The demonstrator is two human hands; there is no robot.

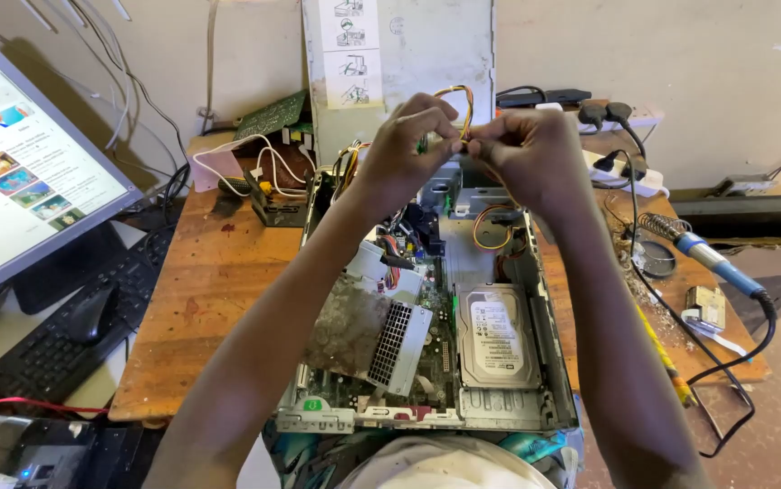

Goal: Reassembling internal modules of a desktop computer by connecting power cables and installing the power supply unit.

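Head view: my left hand (406,136) and right hand (522,149) both pinch the wire bundle (459,101), raised above the open case (549,335). Cover off, drive (496,337) seated inside; cabling loose, unfinished, I judge.

We cannot see what our left hand (406,145) and right hand (524,149) pinch; only a wire loop (459,96) shows. The monitor (19,163) is cut off at the left edge, and our arms hide part of the computer case (553,344).
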